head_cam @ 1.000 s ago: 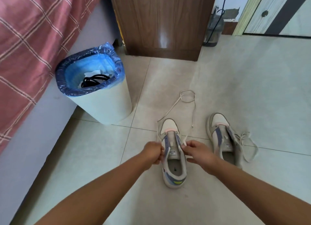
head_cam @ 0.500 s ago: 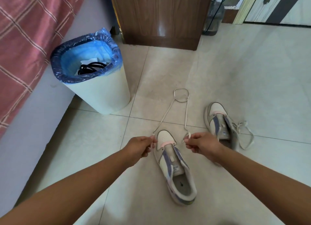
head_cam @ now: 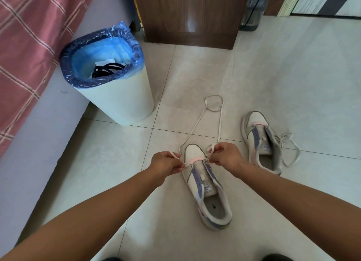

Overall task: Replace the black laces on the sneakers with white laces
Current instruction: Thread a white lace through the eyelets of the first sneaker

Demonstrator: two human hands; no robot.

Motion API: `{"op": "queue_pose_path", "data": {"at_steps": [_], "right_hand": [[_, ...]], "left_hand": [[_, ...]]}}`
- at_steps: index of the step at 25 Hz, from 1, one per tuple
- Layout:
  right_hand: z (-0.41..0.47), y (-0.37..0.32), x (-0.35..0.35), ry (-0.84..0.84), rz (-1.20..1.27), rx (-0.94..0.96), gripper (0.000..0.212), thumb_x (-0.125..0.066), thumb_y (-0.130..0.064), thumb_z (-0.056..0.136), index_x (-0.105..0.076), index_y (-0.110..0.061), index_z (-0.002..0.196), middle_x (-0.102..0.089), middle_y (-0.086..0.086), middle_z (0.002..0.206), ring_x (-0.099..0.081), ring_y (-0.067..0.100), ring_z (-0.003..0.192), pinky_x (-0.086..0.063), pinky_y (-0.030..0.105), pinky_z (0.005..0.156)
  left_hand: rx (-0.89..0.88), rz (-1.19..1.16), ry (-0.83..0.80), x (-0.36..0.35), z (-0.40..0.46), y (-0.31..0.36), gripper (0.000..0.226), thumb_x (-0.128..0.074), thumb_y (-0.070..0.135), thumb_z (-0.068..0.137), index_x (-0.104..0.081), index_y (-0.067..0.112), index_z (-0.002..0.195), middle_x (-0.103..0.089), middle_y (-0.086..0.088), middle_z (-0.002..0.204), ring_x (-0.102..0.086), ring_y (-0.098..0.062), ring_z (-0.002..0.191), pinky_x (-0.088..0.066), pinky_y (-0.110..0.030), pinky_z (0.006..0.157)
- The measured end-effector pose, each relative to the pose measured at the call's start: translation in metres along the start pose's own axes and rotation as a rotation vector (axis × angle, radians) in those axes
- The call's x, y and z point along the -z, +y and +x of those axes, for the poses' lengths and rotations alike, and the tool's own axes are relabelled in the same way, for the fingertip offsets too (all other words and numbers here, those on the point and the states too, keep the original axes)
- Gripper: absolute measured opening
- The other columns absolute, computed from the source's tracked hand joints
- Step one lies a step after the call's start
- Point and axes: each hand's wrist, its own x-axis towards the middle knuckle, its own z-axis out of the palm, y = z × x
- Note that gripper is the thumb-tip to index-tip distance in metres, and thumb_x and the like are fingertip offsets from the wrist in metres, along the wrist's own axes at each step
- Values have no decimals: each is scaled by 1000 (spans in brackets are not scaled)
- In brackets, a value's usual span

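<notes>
Your left hand (head_cam: 168,165) pinches one end of the white lace (head_cam: 197,122) beside the near sneaker's (head_cam: 205,184) toe; your right hand (head_cam: 224,156) pinches the other end, just across it. Far up-left of your left hand, the bin (head_cam: 125,96) holds black laces (head_cam: 106,70)

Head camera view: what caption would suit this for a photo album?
Both hands, left and right, pull a white lace through a sneaker.
</notes>
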Motion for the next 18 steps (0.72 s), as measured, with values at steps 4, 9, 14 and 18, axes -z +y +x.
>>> {"op": "queue_pose_path", "data": {"at_steps": [4,9,14,18], "right_hand": [[0,-1,3,-51,-78,43,22,-70,9,72,-62,-11,76,-66,9,72,-63,18,66,-49,22,58],[-3,4,-3,5,-208,140,14,-75,1,73,-65,-8,78,-67,3,70,-65,12,64,-49,19,59],[-2,5,-5,25,-286,188,10,-76,-4,74,-67,-7,78,-67,5,75,-65,16,71,-51,28,70],[-5,5,-8,19,-276,179,12,-73,-4,76,-64,-11,74,-60,-6,65,-54,4,62,-42,18,61]], "left_hand": [[-35,75,8,-7,3,-7,11,-61,-7,85,-59,4,88,-63,-16,81,-65,-22,71,-58,-23,62],[-78,135,53,-10,3,-11,13,-60,-6,86,-58,6,87,-62,-12,81,-64,-17,68,-56,-22,63],[-135,164,92,-13,3,-13,14,-58,-7,85,-57,7,86,-62,-10,80,-63,-18,69,-55,-23,64],[-259,436,106,-13,3,-19,17,-62,0,83,-57,16,83,-64,-10,87,-65,-26,86,-56,-39,81]]}}
